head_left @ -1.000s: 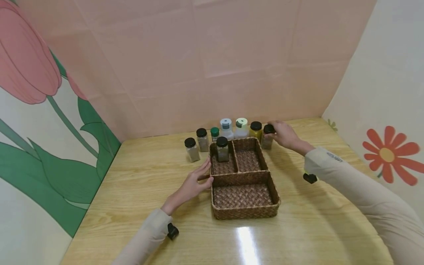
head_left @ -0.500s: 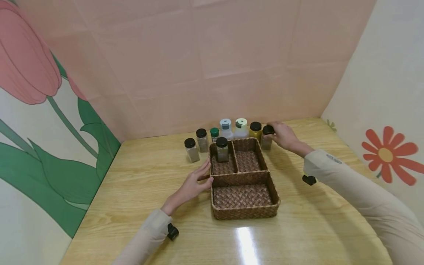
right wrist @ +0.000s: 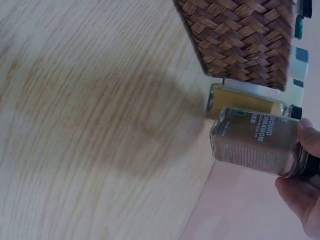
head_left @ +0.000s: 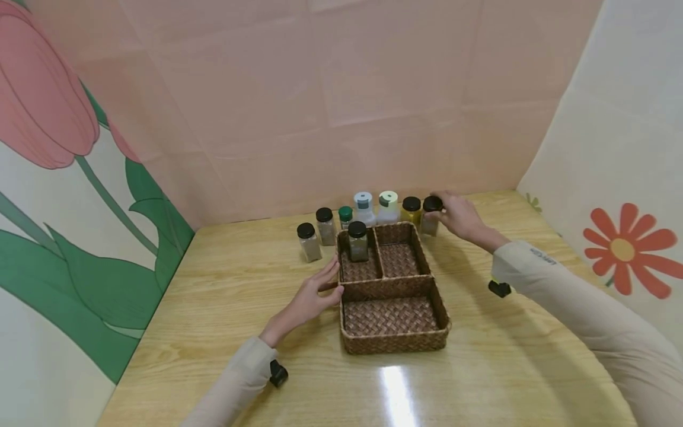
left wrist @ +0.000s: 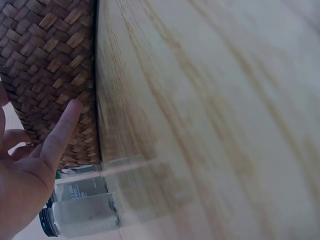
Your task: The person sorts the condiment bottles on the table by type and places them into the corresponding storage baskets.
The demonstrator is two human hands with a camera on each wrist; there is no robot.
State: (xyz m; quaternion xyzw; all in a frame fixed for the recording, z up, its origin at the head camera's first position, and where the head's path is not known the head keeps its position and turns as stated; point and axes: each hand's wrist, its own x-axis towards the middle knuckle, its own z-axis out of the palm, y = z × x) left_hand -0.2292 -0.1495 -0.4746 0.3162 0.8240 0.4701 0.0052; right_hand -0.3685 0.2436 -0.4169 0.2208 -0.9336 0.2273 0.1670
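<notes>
My right hand (head_left: 463, 218) grips a square glass spice jar (head_left: 430, 224) by its black cap and neck, at the right end of the back row. In the right wrist view, the ground cinnamon jar (right wrist: 257, 140) shows brown powder and a printed label. My left hand (head_left: 308, 298) rests against the left wall of a woven brown basket (head_left: 395, 344), its index finger stretched along the weave in the left wrist view. The basket has three compartments. One black-capped jar (head_left: 358, 246) stands upright in its back left compartment.
Behind the basket are a yellow jar (head_left: 412, 209), two bottles with a white cap (head_left: 388, 199) and a pale blue cap (head_left: 363, 200), and a green-capped jar (head_left: 346, 214). Two black-capped jars (head_left: 309, 244) stand at its left. A pink-covered wall (head_left: 320, 118) borders the table's back.
The cinnamon jar and my right hand have shifted slightly upward in the head view. My left hand and the basket stay where they were.
</notes>
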